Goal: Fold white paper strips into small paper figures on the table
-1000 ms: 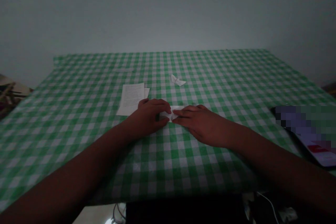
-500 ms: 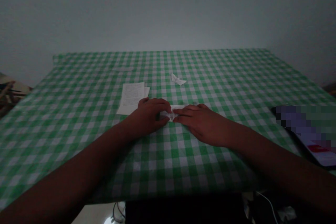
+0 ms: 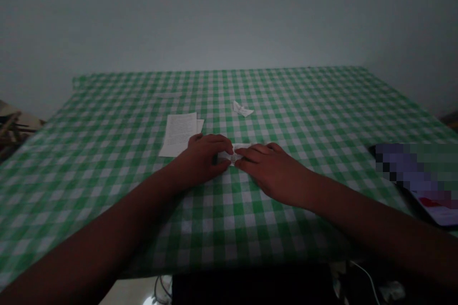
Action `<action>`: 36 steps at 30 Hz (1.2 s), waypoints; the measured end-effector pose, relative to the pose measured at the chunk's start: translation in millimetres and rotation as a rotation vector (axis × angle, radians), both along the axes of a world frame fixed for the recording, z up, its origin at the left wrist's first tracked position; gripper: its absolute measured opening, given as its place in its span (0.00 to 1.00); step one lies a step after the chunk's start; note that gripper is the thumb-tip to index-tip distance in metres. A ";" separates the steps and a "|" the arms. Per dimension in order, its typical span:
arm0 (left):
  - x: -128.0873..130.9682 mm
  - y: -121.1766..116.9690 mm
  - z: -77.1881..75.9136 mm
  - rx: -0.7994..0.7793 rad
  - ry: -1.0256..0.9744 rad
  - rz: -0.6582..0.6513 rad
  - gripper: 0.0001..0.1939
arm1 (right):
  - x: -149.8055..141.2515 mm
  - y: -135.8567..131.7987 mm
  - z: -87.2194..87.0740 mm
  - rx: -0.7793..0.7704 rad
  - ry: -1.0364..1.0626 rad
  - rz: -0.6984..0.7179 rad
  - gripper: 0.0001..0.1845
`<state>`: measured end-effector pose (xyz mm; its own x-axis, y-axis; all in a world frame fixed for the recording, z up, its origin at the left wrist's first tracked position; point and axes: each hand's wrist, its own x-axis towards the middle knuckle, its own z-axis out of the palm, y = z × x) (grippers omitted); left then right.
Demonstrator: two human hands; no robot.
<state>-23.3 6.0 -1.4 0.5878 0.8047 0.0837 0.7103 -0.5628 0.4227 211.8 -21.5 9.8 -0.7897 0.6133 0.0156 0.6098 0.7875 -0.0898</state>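
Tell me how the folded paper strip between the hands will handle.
The folded paper strip looks thin, so probably light and floppy. Its creases may spring open once the left hand and right hand release it.

The left hand (image 3: 200, 162) and right hand (image 3: 275, 174) are bare, as are the left forearm (image 3: 100, 228) and right forearm (image 3: 372, 224).

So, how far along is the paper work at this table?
Done: a small folded paper piece lies by itself on the green gingham tablecloth, apparently finished. In hand: the left hand and right hand hold a folded paper strip between them, flat on the cloth. Left: the stack of printed sheets near the left hand lies unfolded and untouched.
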 end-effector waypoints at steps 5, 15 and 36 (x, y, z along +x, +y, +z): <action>0.5 -0.4 1.5 0.004 -0.023 0.004 0.12 | -0.3 -1.6 -1.7 0.011 -0.003 0.009 0.28; -0.1 0.8 0.8 -0.021 -0.008 0.022 0.14 | 8.1 7.2 -0.5 -0.053 0.042 0.028 0.27; 3.9 -2.2 1.6 -0.005 0.064 0.001 0.15 | 15.5 11.5 4.4 -0.027 -0.014 0.005 0.27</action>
<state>-19.3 3.9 0.3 0.5914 0.8053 0.0417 0.7362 -0.5603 0.3795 227.2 -10.1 14.2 -0.7929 0.6092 -0.0117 0.6070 0.7880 -0.1025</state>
